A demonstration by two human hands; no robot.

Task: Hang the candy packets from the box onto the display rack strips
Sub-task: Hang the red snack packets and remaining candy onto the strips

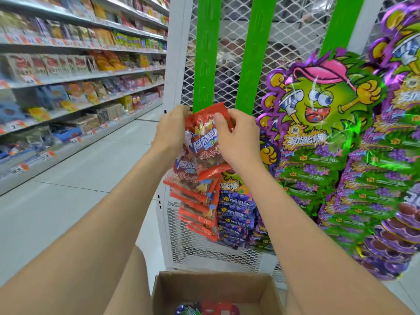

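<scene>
We hold a red packet in both hands at the lower end of the bare part of the left strip. Our left hand is curled round the packet's upper left edge. Our right hand pinches its upper right corner, with the thumb on the front and the fingers behind. The packet's top overlaps the strip, but we cannot tell whether it is hooked on. It sits a little tilted.

Below it a column of hung red packets overlaps like shingles down the same strip. Just to their right, blue packets hang under the middle strip, whose upper part is bare. Further right, green-and-purple packets with a cartoon face cover the lower part of the right strip. Another such column fills the frame's right edge.

The green strips all hang on a white mesh rack. The box stands open at the rack's foot, between our forearms. A few loose packets, blue and red, show at its bottom.

To the left runs an aisle of pale floor. Along it stand shelves stocked with goods too blurred to read.
</scene>
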